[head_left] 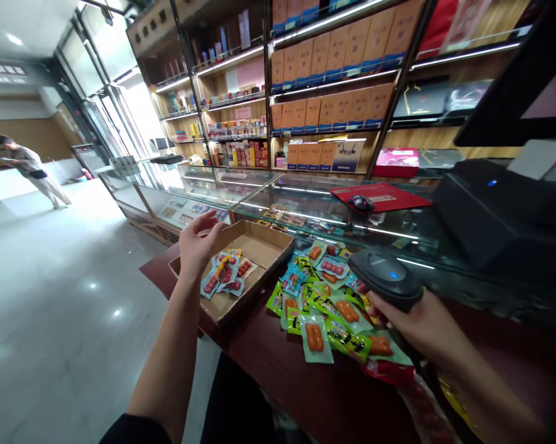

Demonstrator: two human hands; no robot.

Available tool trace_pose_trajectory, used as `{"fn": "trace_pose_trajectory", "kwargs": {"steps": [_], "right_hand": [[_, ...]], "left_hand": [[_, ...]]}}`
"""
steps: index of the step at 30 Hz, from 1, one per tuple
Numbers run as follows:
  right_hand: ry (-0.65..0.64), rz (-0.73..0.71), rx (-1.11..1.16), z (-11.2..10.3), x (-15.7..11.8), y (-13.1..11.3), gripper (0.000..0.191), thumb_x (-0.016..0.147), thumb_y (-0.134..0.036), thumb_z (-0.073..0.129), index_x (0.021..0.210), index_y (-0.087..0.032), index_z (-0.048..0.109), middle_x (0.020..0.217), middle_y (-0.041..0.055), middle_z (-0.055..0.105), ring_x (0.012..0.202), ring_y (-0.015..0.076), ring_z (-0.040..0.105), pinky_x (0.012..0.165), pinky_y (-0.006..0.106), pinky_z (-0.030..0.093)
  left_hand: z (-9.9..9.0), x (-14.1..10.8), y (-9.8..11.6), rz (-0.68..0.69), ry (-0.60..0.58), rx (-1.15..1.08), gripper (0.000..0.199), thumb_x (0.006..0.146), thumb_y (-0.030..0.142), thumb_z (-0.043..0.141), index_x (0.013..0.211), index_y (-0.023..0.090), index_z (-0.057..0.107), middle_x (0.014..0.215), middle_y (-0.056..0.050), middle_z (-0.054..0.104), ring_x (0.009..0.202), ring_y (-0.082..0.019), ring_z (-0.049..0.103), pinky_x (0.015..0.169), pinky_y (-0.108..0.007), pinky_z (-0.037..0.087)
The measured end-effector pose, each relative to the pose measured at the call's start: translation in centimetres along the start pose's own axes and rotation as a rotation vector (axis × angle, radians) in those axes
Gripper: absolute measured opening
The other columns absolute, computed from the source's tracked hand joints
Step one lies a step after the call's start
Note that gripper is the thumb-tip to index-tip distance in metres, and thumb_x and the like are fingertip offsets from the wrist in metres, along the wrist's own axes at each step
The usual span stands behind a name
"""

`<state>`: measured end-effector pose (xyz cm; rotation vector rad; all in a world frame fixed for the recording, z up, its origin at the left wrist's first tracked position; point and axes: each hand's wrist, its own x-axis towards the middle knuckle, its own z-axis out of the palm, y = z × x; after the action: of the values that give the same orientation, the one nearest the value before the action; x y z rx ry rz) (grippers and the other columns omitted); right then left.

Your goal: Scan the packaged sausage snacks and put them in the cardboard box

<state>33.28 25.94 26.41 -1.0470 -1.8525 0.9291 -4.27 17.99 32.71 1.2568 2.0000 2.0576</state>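
Over a cardboard box [263, 245], my left hand [197, 246] half-curls, seemingly empty; my right hand [414, 317] grips a barcode scanner [384, 276]. Some snack packets [224, 274] lie boxed; most crowd the bench [271, 345].

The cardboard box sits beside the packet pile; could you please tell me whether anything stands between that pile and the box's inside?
Yes, the low wall of the cardboard box facing the packet pile. The top is open, though the left hand overlaps its left side in view.
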Motion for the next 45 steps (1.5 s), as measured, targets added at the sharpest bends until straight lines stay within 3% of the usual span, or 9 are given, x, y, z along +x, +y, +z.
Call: {"fn": "trace_pose_trajectory", "kwargs": {"steps": [4,10,13,20,28,33,36,40,45], "right_hand": [[-0.031,0.088,0.035,-1.5,0.1,-0.7,0.022,0.074,-0.040,0.068,0.081,-0.019,0.065,0.058,0.0029,0.065,0.049,0.0177,0.059,0.047,0.027,0.050],[0.043,0.081,0.056,-3.2,0.1,-2.0,0.023,0.075,-0.041,0.066,0.082,-0.019,0.066,0.055,0.0022,0.063,0.048,0.0192,0.060,0.048,0.030,0.051],[0.111,0.018,-0.023,-4.1,0.0,-2.3,0.018,0.074,-0.035,0.067,0.080,-0.018,0.068,0.062,0.0045,0.067,0.061,0.0221,0.065,0.062,0.032,0.054],[0.181,0.018,0.022,-5.5,0.1,-2.1,0.012,0.073,-0.026,0.067,0.081,-0.017,0.066,0.079,0.0078,0.072,0.076,0.0220,0.067,0.069,0.030,0.054],[0.159,0.048,0.095,-5.8,0.2,-1.0,0.005,0.075,-0.021,0.065,0.079,-0.018,0.064,0.070,0.0043,0.068,0.061,0.0163,0.062,0.057,0.027,0.052],[0.122,0.042,0.084,-5.4,0.3,-0.8,0.010,0.076,-0.018,0.063,0.086,-0.018,0.065,0.066,0.0030,0.067,0.061,0.0173,0.062,0.058,0.028,0.052],[0.108,0.011,0.070,-5.1,0.3,-0.8,0.009,0.077,-0.017,0.062,0.085,-0.018,0.065,0.065,0.0025,0.066,0.067,0.0188,0.064,0.063,0.030,0.052],[0.102,0.012,0.072,-4.5,0.2,-0.9,0.009,0.077,-0.017,0.063,0.086,-0.017,0.064,0.068,0.0030,0.067,0.068,0.0182,0.063,0.067,0.030,0.052],[0.045,0.026,0.097,-3.6,0.0,-0.9,0.010,0.079,-0.019,0.061,0.088,-0.016,0.064,0.068,0.0027,0.068,0.064,0.0163,0.062,0.065,0.029,0.052]], "left_hand": [[2.7,-1.4,0.2,-0.031,-0.126,-0.068,0.046,0.069,0.039,0.074,0.109,0.016,0.071,0.093,-0.008,0.072,0.083,-0.018,0.066,0.075,-0.027,0.051],[12.9,-6.1,0.5,-0.049,-0.451,-0.138,0.036,0.072,0.036,0.072,0.103,0.017,0.073,0.095,-0.009,0.073,0.082,-0.018,0.067,0.072,-0.027,0.052],[17.5,-8.4,1.2,-0.044,-0.567,-0.174,0.034,0.074,0.034,0.071,0.103,0.017,0.073,0.093,-0.008,0.073,0.085,-0.019,0.067,0.071,-0.026,0.052],[24.2,-11.6,2.3,-0.020,-0.768,-0.227,0.033,0.077,0.034,0.069,0.105,0.018,0.072,0.097,-0.008,0.073,0.079,-0.018,0.066,0.067,-0.027,0.052],[26.3,-14.8,1.6,0.293,-0.988,0.128,0.033,0.081,0.034,0.063,0.110,0.019,0.067,0.092,-0.009,0.071,0.089,-0.024,0.064,0.078,-0.033,0.047],[27.1,-16.6,1.3,0.375,-1.001,0.357,0.034,0.080,0.034,0.063,0.109,0.018,0.063,0.094,-0.012,0.068,0.092,-0.029,0.062,0.081,-0.038,0.042],[27.6,-16.9,0.4,0.290,-0.958,0.299,0.035,0.077,0.028,0.064,0.110,0.018,0.061,0.087,-0.009,0.068,0.091,-0.026,0.062,0.083,-0.036,0.041],[27.9,-16.3,-1.1,0.057,-0.932,0.102,0.044,0.069,0.023,0.068,0.112,0.016,0.059,0.079,-0.002,0.067,0.078,-0.017,0.061,0.076,-0.028,0.043],[25.9,-13.3,-2.3,-0.124,-1.005,-0.097,0.027,0.068,0.033,0.069,0.083,0.011,0.070,0.067,0.000,0.064,0.065,-0.014,0.059,0.062,-0.023,0.043]]}}
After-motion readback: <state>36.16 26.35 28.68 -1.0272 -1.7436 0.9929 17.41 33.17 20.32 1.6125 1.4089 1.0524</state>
